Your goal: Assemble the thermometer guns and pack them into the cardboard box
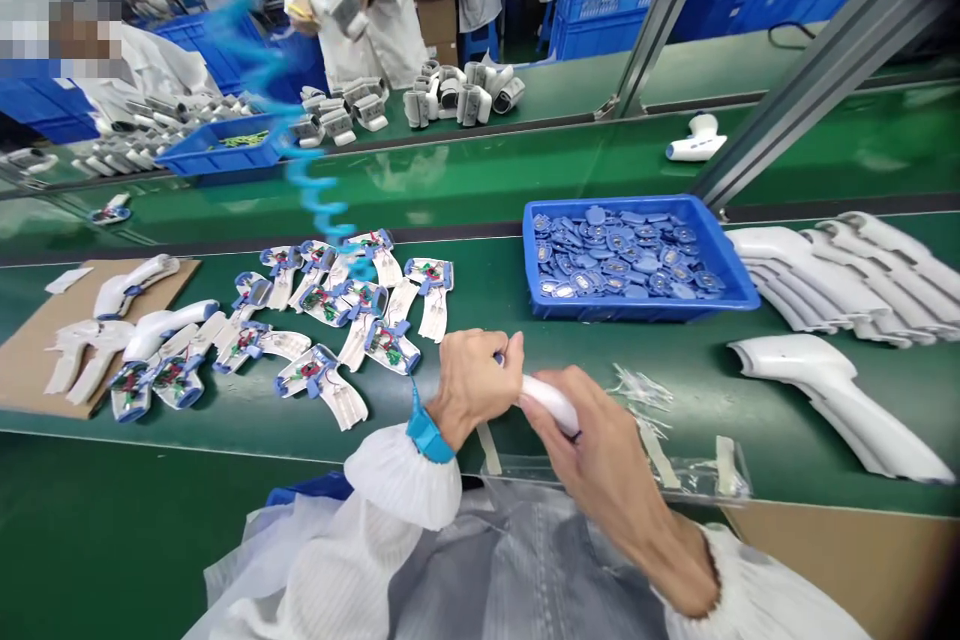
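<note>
Both of my hands are closed around a white handheld thermometer (553,402) above the front of the green bench. My left hand (476,375), with a blue strap on its wrist, wraps one end and hides most of it. The other end is gripped by my right hand (604,435). To the left lie several opened thermometer halves (319,380) with blue parts and wired circuit boards showing. A blue tray (637,308) of round blue pieces sits beyond my right hand. Thin white strips (643,388) are scattered beside that hand.
White housing shells (817,285) are stacked at the right, with a single shell (832,385) nearer me. Closed thermometers (135,285) rest on cardboard at the left. A coiled blue hose (307,170) hangs over the bench. Across the green belt stands a person (360,0) holding a device.
</note>
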Tool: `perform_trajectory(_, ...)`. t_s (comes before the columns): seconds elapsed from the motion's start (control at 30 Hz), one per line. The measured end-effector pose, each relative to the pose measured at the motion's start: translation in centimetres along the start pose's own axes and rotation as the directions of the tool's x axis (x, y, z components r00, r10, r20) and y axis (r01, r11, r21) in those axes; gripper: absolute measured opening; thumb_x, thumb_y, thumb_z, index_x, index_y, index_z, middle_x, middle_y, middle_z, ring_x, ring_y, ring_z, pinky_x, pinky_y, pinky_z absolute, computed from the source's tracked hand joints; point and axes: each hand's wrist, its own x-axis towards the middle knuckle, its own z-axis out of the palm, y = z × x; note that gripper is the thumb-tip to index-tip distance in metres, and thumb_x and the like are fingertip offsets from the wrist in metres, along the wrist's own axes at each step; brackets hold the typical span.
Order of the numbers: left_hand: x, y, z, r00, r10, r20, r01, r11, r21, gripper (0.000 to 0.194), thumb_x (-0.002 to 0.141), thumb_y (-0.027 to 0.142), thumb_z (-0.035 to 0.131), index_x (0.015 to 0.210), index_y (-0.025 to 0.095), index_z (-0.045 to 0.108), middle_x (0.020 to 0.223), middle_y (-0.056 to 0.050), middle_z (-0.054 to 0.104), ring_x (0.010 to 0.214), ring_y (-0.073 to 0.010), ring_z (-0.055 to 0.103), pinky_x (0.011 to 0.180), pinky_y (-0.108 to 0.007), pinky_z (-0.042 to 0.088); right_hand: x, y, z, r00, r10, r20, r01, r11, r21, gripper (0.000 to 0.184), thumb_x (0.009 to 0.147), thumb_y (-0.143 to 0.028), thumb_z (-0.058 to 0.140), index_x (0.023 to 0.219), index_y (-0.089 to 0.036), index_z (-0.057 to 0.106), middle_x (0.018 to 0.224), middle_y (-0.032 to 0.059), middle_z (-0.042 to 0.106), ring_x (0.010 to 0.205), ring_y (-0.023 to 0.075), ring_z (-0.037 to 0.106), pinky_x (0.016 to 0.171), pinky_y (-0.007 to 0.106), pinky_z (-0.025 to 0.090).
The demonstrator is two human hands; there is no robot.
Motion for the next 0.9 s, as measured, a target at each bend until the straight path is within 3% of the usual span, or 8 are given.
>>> perform_trajectory(0.3, 0.2, 0.4, -0.1, 0.996, -0.068, -0.054, 0.062, 0.994, -0.093, 0.056, 0.099, 0.042, 0.055, 0.048, 0.019, 0.044, 0.051, -0.001, 0.05, 0.054, -0.0133, 0.041, 0.059, -0.032, 0.026, -0.6, 0.1, 0.9, 0.998, -0.048, -0.041, 0.048, 0.999, -0.004, 0.017, 0.104, -0.031, 0.055, 0.106, -0.016, 0.064, 0.088, 0.003, 0.061, 0.071, 0.0134, 0.06, 0.062, 0.025, 0.045)
perform_trajectory(0.47, 0.6, 0.5, -0.6, 0.99, -0.062, 0.128, 0.081, 0.985, -0.152, 0.051, 0.097, 0.042, 0.06, 0.052, 0.019, 0.056, 0.057, -0.002, 0.06, 0.06, -0.0157, 0.053, 0.062, -0.031, 0.034, -0.6, 0.5, 0.3, 0.951, 0.303, -0.051, -0.295, 0.947, 0.129, 0.032, 0.095, -0.049, 0.059, 0.097, -0.018, 0.067, 0.08, 0.0052, 0.064, 0.067, 0.0176, 0.057, 0.062, 0.031, 0.044)
perform_trajectory(0.57, -0.6, 0.3, -1.5, 1.0, 0.022, -0.001, -0.021, 0.921, -0.39, 0.035, 0.1, 0.048, 0.058, 0.086, 0.019, 0.072, 0.1, -0.008, 0.075, 0.093, -0.021, 0.066, 0.08, -0.032, 0.047, 0.3, 0.9, -1.2, 0.655, 0.703, 0.278, -0.753, 0.575, 0.32, 0.048, 0.091, -0.066, 0.055, 0.088, -0.019, 0.064, 0.06, -0.0007, 0.051, 0.05, 0.0133, 0.042, 0.048, 0.028, 0.034)
perform_trajectory(0.63, -1.6, 0.1, -1.3, 0.977, -0.013, -0.211, -0.089, 0.88, -0.467, 0.035, 0.101, 0.049, 0.057, 0.089, 0.019, 0.069, 0.099, -0.009, 0.073, 0.092, -0.02, 0.066, 0.082, -0.032, 0.049, 0.9, 0.9, -1.8, 0.441, 0.703, 0.558, -0.896, 0.306, 0.323, 0.054, 0.091, -0.072, 0.05, 0.081, -0.019, 0.06, 0.058, -0.0022, 0.047, 0.045, 0.0096, 0.032, 0.043, 0.025, 0.024)
perform_trajectory(0.67, -1.8, 0.0, -1.0, 0.957, -0.07, -0.283, -0.077, 0.875, -0.478, 0.038, 0.101, 0.05, 0.057, 0.082, 0.019, 0.067, 0.088, -0.007, 0.071, 0.083, -0.0181, 0.065, 0.078, -0.03, 0.049, 1.0, 0.8, -1.9, 0.406, 0.652, 0.64, -0.914, 0.276, 0.299, 0.055, 0.091, -0.072, 0.051, 0.083, -0.019, 0.06, 0.061, -0.0012, 0.051, 0.045, 0.009, 0.032, 0.042, 0.025, 0.023)
perform_trajectory(0.73, -1.8, -0.2, 0.2, 0.921, -0.197, -0.335, 0.01, 0.874, -0.486, 0.046, 0.101, 0.05, 0.058, 0.067, 0.019, 0.059, 0.067, -0.002, 0.061, 0.066, -0.0142, 0.057, 0.068, -0.028, 0.045, 0.9, 0.5, -1.2, 0.503, 0.561, 0.657, -0.849, 0.462, 0.256, 0.049, 0.091, -0.067, 0.056, 0.098, -0.019, 0.064, 0.074, 0.0024, 0.064, 0.049, 0.0108, 0.043, 0.045, 0.025, 0.031)
perform_trajectory(0.83, -0.8, -0.3, 2.1, 0.902, -0.296, -0.314, 0.143, 0.892, -0.428, 0.053, 0.101, 0.044, 0.058, 0.055, 0.02, 0.048, 0.056, 0.001, 0.051, 0.057, -0.0117, 0.048, 0.062, -0.028, 0.038, 0.0, 0.3, 1.0, 0.79, 0.386, 0.476, -0.459, 0.887, 0.043, 0.037, 0.098, -0.05, 0.051, 0.103, -0.017, 0.067, 0.077, 0.0087, 0.07, 0.056, 0.0172, 0.058, 0.054, 0.028, 0.036)
perform_trajectory(0.9, 0.0, -0.4, 2.8, 0.895, -0.309, -0.321, 0.198, 0.921, -0.335, 0.054, 0.099, 0.037, 0.057, 0.051, 0.02, 0.04, 0.053, 0.002, 0.044, 0.054, -0.0112, 0.041, 0.06, -0.03, 0.034, -0.7, 0.5, 2.0, 0.881, 0.279, 0.383, -0.24, 0.96, -0.147, 0.037, 0.102, -0.041, 0.043, 0.096, -0.015, 0.068, 0.073, 0.0127, 0.07, 0.055, 0.0198, 0.061, 0.054, 0.03, 0.033)
